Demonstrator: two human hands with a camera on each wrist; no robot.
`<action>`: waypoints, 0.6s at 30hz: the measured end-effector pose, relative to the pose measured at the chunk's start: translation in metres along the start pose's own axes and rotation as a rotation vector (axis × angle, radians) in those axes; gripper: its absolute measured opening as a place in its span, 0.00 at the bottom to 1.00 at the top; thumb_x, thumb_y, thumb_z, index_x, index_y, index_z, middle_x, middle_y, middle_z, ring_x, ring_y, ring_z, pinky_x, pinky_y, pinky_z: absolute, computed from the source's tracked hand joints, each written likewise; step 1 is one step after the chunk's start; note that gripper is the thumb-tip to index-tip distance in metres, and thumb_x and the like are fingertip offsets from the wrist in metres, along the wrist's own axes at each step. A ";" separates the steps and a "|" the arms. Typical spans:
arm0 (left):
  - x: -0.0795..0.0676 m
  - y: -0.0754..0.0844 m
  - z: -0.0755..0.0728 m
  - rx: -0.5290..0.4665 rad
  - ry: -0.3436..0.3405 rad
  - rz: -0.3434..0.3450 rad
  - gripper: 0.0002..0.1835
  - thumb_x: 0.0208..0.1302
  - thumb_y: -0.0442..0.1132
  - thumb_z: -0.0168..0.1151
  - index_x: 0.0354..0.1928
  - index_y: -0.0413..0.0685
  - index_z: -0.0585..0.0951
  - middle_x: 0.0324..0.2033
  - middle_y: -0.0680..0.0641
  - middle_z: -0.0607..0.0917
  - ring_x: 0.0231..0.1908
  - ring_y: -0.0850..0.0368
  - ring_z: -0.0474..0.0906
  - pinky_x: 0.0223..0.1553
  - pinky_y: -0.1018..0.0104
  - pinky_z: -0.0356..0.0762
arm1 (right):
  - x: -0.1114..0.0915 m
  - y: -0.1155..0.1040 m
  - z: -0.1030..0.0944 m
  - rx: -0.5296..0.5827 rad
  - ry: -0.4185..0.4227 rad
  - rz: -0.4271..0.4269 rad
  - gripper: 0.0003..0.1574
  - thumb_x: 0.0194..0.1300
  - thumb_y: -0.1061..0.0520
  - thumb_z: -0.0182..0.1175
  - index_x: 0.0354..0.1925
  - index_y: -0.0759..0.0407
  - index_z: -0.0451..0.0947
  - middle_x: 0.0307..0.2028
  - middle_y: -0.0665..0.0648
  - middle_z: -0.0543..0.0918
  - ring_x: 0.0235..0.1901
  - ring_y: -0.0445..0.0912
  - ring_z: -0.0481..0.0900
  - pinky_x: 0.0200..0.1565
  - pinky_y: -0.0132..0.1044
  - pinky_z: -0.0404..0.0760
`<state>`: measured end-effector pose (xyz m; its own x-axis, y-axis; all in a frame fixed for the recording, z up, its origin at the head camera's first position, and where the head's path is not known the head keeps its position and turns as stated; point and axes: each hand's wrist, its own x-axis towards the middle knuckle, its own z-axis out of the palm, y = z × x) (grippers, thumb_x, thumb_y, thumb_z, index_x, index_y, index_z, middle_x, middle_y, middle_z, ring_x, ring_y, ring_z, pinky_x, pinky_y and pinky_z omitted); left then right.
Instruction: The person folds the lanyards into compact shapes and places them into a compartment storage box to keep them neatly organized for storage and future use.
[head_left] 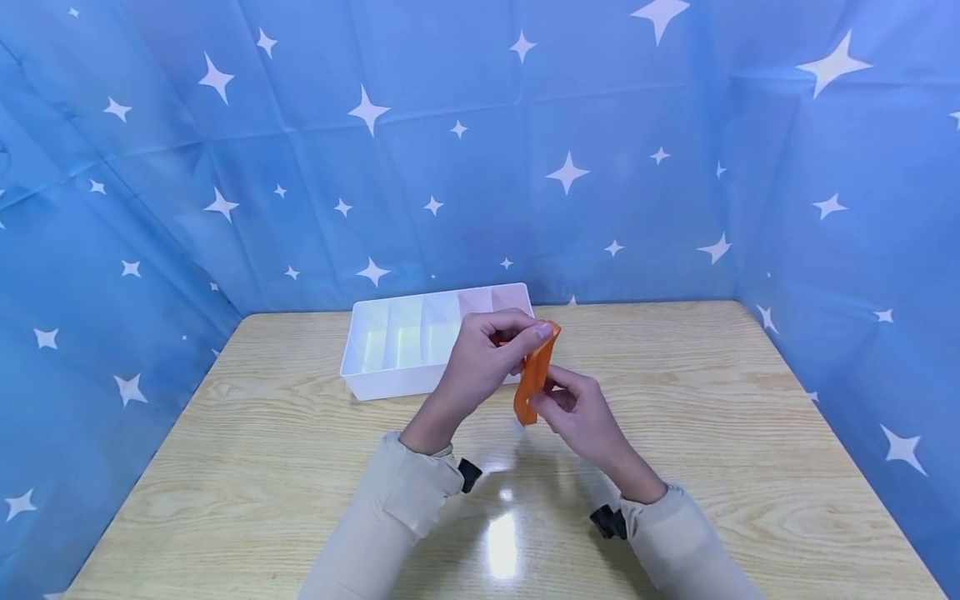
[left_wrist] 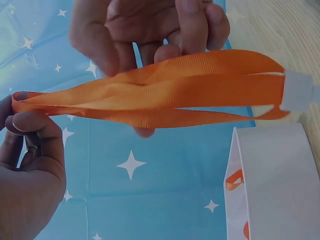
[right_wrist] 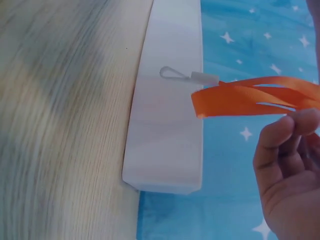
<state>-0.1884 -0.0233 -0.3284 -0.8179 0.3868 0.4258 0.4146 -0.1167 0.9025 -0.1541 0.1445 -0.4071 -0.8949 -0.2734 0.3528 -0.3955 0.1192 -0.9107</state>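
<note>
An orange ribbon lanyard point(head_left: 535, 379) hangs folded lengthwise between my two hands, held above the table. My left hand point(head_left: 487, 350) pinches its upper end between thumb and fingers, plainly seen in the left wrist view. Lower down, my right hand point(head_left: 581, 415) pinches the strands between thumb and fingertips. At the bottom of the ribbon is a white clip point(left_wrist: 298, 92). A thin pale loop point(right_wrist: 173, 73) extends from that clip in the right wrist view. Beside it, one flat end of the orange ribbon juts out free.
Behind my hands stands a white divided box point(head_left: 397, 382) at the back of the wooden table point(head_left: 247, 467). Something orange point(left_wrist: 234, 180) lies inside it. A blue curtain point(head_left: 465, 208) with white stars encloses the table's back and sides.
</note>
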 end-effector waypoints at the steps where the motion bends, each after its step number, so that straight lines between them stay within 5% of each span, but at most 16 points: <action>1: 0.000 0.000 0.000 0.001 0.000 0.002 0.09 0.69 0.36 0.63 0.38 0.36 0.87 0.27 0.44 0.81 0.21 0.54 0.66 0.22 0.69 0.67 | 0.000 -0.001 0.000 -0.017 0.000 0.012 0.13 0.67 0.67 0.60 0.50 0.65 0.80 0.31 0.59 0.81 0.22 0.46 0.75 0.25 0.33 0.78; 6: 0.001 0.002 0.001 0.003 0.002 0.000 0.10 0.69 0.37 0.63 0.37 0.36 0.87 0.26 0.44 0.80 0.21 0.54 0.67 0.22 0.68 0.68 | 0.001 -0.003 0.001 -0.051 -0.010 0.075 0.15 0.63 0.61 0.69 0.49 0.59 0.82 0.32 0.57 0.84 0.21 0.48 0.76 0.26 0.34 0.78; 18: 0.003 0.006 0.003 0.008 0.023 -0.014 0.08 0.69 0.35 0.63 0.37 0.36 0.86 0.24 0.45 0.79 0.21 0.54 0.67 0.22 0.68 0.69 | 0.002 -0.007 0.006 -0.056 0.009 0.063 0.06 0.65 0.61 0.67 0.41 0.62 0.84 0.26 0.58 0.83 0.19 0.45 0.72 0.25 0.33 0.75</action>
<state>-0.1870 -0.0202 -0.3224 -0.8325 0.3671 0.4149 0.4064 -0.1041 0.9077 -0.1516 0.1371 -0.4009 -0.9200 -0.2554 0.2972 -0.3490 0.1892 -0.9178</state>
